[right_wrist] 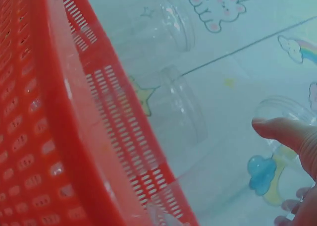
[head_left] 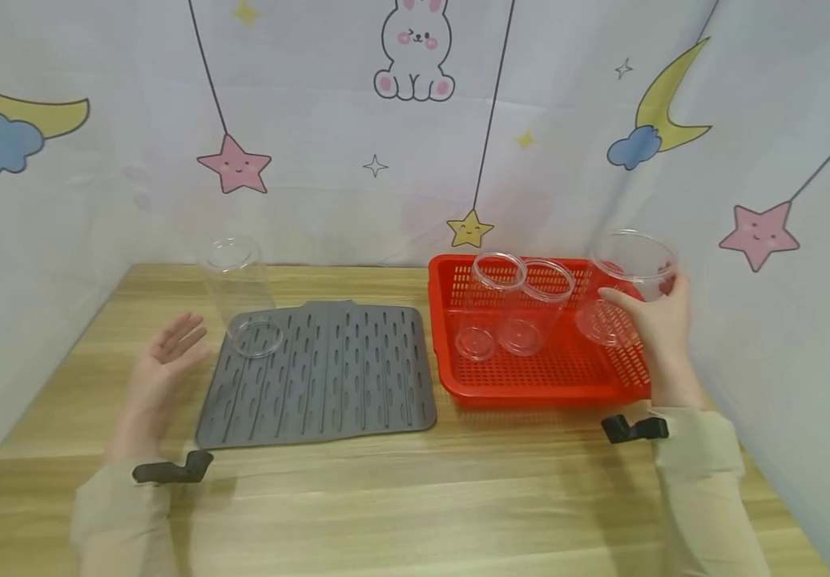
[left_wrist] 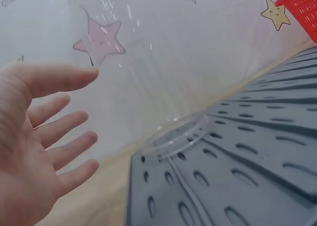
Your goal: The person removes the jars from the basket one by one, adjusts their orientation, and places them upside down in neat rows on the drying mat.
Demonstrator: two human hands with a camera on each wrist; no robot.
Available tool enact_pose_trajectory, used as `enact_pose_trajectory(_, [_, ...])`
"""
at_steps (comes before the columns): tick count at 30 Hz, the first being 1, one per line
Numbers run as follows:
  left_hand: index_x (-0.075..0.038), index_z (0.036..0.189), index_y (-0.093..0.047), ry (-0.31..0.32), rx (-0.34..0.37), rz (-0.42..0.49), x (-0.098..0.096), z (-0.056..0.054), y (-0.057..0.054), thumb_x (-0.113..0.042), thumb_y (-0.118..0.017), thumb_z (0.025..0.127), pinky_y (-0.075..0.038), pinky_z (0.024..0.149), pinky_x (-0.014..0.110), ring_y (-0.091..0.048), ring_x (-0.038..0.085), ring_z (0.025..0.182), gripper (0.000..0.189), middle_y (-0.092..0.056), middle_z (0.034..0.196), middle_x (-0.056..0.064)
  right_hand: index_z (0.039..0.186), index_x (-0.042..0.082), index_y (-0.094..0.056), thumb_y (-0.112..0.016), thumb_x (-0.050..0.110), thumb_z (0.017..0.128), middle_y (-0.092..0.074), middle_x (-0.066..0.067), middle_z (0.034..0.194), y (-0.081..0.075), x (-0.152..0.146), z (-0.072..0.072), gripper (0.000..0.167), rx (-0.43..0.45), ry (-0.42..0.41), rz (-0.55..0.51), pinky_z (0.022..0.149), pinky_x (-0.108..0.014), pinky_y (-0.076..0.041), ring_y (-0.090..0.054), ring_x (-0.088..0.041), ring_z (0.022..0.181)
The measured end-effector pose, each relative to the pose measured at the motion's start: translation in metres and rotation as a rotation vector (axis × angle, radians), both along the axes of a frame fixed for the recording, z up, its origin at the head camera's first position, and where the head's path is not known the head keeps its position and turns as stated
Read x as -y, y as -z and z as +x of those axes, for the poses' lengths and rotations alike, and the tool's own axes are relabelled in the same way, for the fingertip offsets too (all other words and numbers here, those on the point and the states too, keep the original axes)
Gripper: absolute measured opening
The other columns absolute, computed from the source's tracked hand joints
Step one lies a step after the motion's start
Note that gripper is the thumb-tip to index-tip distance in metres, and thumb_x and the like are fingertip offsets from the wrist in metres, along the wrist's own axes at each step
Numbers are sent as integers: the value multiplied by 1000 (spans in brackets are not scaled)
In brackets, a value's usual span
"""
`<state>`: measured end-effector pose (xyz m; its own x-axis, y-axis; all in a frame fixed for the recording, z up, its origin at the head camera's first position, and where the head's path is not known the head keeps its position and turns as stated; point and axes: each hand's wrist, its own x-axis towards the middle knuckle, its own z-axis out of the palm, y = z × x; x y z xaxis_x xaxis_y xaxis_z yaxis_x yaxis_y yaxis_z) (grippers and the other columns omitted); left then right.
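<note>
We see the right hand (head_left: 663, 324) gripping the right-hand clear cup (head_left: 627, 288) below its rim, thumb on the near side; cup sits at the right end of the red basket (head_left: 530, 394), can't tell if its base touches. Two more clear cups (head_left: 474, 308) stand side by side in the basket. We mark the left hand (head_left: 163, 365) spread, fingers apart, just beside the left-hand clear cup (head_left: 242, 292), upright on the grey mat's (head_left: 328, 377) back left corner.
</note>
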<state>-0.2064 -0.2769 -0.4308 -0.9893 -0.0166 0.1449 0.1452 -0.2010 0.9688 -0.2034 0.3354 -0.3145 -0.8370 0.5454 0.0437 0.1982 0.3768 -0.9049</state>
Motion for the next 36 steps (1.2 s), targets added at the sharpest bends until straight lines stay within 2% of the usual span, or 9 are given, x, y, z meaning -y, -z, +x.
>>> enact_pose_trajectory(5, [-10, 128, -54, -122, -173, 132, -12, 3, -23, 17, -57, 88, -53, 83, 12, -61, 4, 109, 48, -65, 118, -9, 154, 30, -20, -80, 32, 79, -27, 4, 159, -14, 15, 4, 96, -172, 27, 95, 117, -42, -34, -27, -17, 144])
enact_pose_trajectory(8, [-5, 120, -60, -189, -246, 184, -22, 6, -42, 24, -55, 84, -54, 82, 15, -62, 11, 104, 47, -67, 111, -1, 152, 30, -26, -85, 30, 74, -34, 5, 154, -23, 29, 6, 98, -282, 47, 168, 114, -40, -38, -32, -14, 140])
enact_pose_trajectory(11, [-1, 119, -61, -217, -298, 189, -32, 11, -59, 28, -53, 81, -53, 83, 19, -62, 14, 101, 49, -67, 108, 3, 150, 26, -33, -87, 29, 70, -40, 3, 149, -33, 44, 8, 96, -403, 53, 267, 112, -37, -38, -34, -13, 136])
enact_pose_trajectory(16, [3, 118, -62, -174, -404, 202, -54, 19, -81, 32, -53, 77, -51, 85, 23, -61, 17, 100, 52, -69, 108, 5, 147, 14, -41, -87, 34, 70, -43, -6, 148, -45, 73, 8, 92, -589, -1, 453, 112, -39, -33, -33, -18, 137])
enact_pose_trajectory(21, [3, 121, -60, -49, -528, 128, -81, 22, -94, 30, -55, 75, -45, 88, 25, -59, 16, 106, 53, -68, 114, 2, 145, 11, -43, -87, 38, 69, -47, -10, 145, -46, 107, 7, 92, -725, -75, 568, 110, -44, -32, -36, -24, 134])
enact_pose_trajectory(23, [1, 125, -59, -10, -537, 49, -91, 22, -97, 29, -57, 75, -44, 90, 25, -57, 15, 111, 57, -65, 120, 1, 144, 12, -44, -87, 37, 68, -48, -11, 144, -45, 121, 6, 91, -766, -89, 588, 111, -44, -31, -37, -25, 134])
enact_pose_trajectory(29, [-4, 140, -49, 44, -476, -215, -121, 16, -101, 24, -66, 73, -43, 97, 20, -49, 13, 126, 74, -53, 139, -7, 143, 10, -45, -84, 30, 72, -48, -12, 144, -41, 159, 10, 84, -827, -128, 713, 114, -47, -24, -36, -30, 134])
enact_pose_trajectory(33, [-7, 150, -35, 95, -426, -306, -137, 13, -101, 20, -69, 72, -39, 105, 23, -38, 17, 137, 89, -40, 150, -6, 142, 10, -46, -84, 25, 73, -47, -13, 144, -37, 179, 17, 80, -834, -153, 808, 117, -49, -23, -37, -32, 134])
enact_pose_trajectory(36, [-11, 155, -24, 148, -385, -328, -144, 12, -100, 17, -70, 74, -34, 114, 38, -28, 26, 145, 96, -28, 159, 0, 141, 11, -47, -84, 23, 72, -48, -13, 142, -31, 194, 22, 79, -846, -156, 872, 117, -52, -23, -39, -31, 131])
